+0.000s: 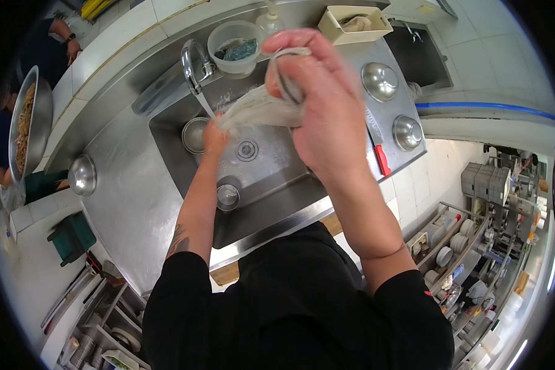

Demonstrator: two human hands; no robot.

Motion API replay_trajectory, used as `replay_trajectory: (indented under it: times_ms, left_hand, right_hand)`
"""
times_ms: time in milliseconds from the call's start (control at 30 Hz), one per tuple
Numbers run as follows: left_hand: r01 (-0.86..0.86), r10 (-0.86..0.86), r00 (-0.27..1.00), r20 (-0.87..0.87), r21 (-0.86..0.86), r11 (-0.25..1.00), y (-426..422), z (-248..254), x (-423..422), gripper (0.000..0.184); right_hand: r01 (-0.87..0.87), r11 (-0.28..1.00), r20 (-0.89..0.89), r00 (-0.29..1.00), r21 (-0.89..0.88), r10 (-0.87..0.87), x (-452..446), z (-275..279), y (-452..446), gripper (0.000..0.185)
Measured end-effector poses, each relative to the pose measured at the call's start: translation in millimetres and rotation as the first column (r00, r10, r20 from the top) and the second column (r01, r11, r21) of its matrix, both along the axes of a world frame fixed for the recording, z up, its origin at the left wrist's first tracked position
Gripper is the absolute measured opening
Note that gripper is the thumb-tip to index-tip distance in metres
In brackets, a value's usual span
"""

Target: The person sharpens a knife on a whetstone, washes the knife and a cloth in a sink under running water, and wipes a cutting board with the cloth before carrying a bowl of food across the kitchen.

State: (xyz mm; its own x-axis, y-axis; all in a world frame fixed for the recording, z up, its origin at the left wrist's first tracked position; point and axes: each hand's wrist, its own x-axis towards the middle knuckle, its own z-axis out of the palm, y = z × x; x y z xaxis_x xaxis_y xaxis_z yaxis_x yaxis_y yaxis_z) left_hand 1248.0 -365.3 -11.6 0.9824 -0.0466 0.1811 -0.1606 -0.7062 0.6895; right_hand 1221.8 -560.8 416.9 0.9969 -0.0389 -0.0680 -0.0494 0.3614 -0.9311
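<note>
A wet whitish cloth [262, 107] is stretched between my two hands above the sink [253, 219]. My right hand [327, 105] is raised at the upper middle, its fingers wrapped around one end of the cloth. Lower and to the left, my left hand [215, 137] grips the other end beside the stream from the running tap [194, 65]. Some of its fingers are hidden. A metal bowl [194, 135] and a small round metal container [227, 197] sit in the sink near my left forearm.
Behind the sink stand a plastic tub [233, 32] with a green scouring pad, a pump bottle [269, 23] and a cream bin [354, 24]. At right lie a red-handled knife [378, 145] and metal bowls [380, 82]. Another person holds a food-filled metal bowl [36, 132] at far left.
</note>
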Motion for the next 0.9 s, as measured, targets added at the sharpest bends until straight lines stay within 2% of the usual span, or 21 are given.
replay_trajectory:
  times_ms: [33, 100, 133, 200, 233, 267, 300, 333, 400, 433, 500, 533, 600, 633, 700, 733, 800, 833, 900]
  left_hand:
    - [0.0, 0.0, 1.0, 0.0, -0.002, 1.0, 3, -18, -3, 0.035]
    - [-0.13, 0.126, 0.95, -0.287, 0.004, 0.991, 8, -50, -11, 0.039]
    - [-0.135, 0.131, 0.949, -0.286, 0.006, 0.991, 8, -57, -12, 0.039]
    - [-0.395, 0.144, 0.792, -0.594, -0.317, 0.862, 6, -67, -12, 0.045]
    - [-0.402, 0.152, 0.791, -0.593, -0.316, 0.86, 5, -74, -12, 0.045]
    - [-0.466, 0.116, 0.807, -0.579, -0.503, 0.727, 3, -83, -9, 0.048]
    - [-0.503, 0.083, 0.826, -0.557, -0.662, 0.556, 0, -85, -7, 0.052]
    - [-0.503, 0.088, 0.827, -0.556, -0.661, 0.557, 0, -78, -8, 0.052]
    - [-0.431, 0.046, 0.854, -0.518, -0.656, 0.62, 0, -41, -9, 0.059]
    - [-0.434, 0.055, 0.854, -0.517, -0.652, 0.621, -2, -12, -11, 0.059]
    - [-0.176, -0.167, 0.919, -0.358, -0.75, 0.638, -9, 51, -20, 0.067]
    - [-0.179, -0.16, 0.92, -0.358, -0.747, 0.64, -13, 70, -23, 0.067]
    - [-0.091, -0.21, 0.954, -0.215, -0.872, 0.48, -20, 98, -28, 0.066]
    - [-0.092, -0.207, 0.954, -0.216, -0.871, 0.483, -19, 106, -27, 0.066]
    - [0.099, -0.121, 0.993, 0.007, -0.626, 0.774, -21, 120, -22, 0.065]
    - [0.105, -0.125, 0.992, 0.013, -0.627, 0.772, -24, 125, -19, 0.065]
    - [0.111, -0.153, 0.988, -0.01, -0.638, 0.762, -31, 131, -16, 0.058]
    - [0.115, -0.158, 0.987, -0.011, -0.639, 0.761, -30, 123, -11, 0.058]
    - [0.317, -0.298, 0.948, 0.11, -0.331, 0.889, -20, 99, 8, 0.043]
  right_hand:
    - [0.014, 1.0, 0.039, 0.999, 0.014, -0.015, -2, 9, -2, 0.02]
    - [0.028, 0.999, 0.075, 0.997, 0.032, -0.031, -4, 10, -1, 0.021]
    - [0.041, 0.998, 0.08, 0.996, 0.039, -0.044, -3, 4, 1, 0.022]
    - [0.044, 0.998, 0.086, 0.995, 0.049, -0.049, 1, -16, 12, 0.022]
    - [0.054, 0.995, 0.058, 0.997, 0.079, -0.058, 7, -37, 22, 0.024]
    - [0.063, 0.992, 0.034, 0.997, 0.107, -0.067, 15, -60, 32, 0.026]
    - [-0.024, 0.993, -0.038, 0.999, 0.112, 0.029, 25, -91, 41, 0.024]
    - [-0.108, 0.986, -0.112, 0.986, 0.125, 0.122, 35, -127, 49, 0.023]
    - [-0.152, 0.986, -0.266, 0.955, -0.07, 0.128, 47, -189, 71, 0.016]
    - [-0.158, 0.985, -0.264, 0.955, -0.064, 0.136, 51, -211, 78, 0.016]
    - [-0.192, 0.975, -0.368, 0.919, -0.115, 0.137, 53, -245, 89, 0.011]
    - [-0.198, 0.974, -0.367, 0.919, -0.112, 0.144, 54, -259, 94, 0.011]
    - [-0.076, 0.979, -0.307, 0.952, -0.189, 0.015, 54, -276, 101, 0.009]
    - [-0.079, 0.979, -0.307, 0.952, -0.186, 0.018, 52, -266, 102, 0.009]
    - [-0.033, 0.987, -0.279, 0.96, -0.158, -0.012, 49, -247, 97, 0.016]
    - [-0.029, 0.987, -0.273, 0.962, -0.161, -0.016, 48, -243, 93, 0.016]
    - [-0.027, 0.94, -0.157, 0.987, -0.341, -0.028, 42, -235, 86, 0.03]
    - [-0.022, 0.939, -0.158, 0.987, -0.342, -0.034, 38, -220, 76, 0.03]
    - [-0.001, 0.963, -0.127, 0.991, -0.268, -0.034, 34, -167, 42, 0.041]
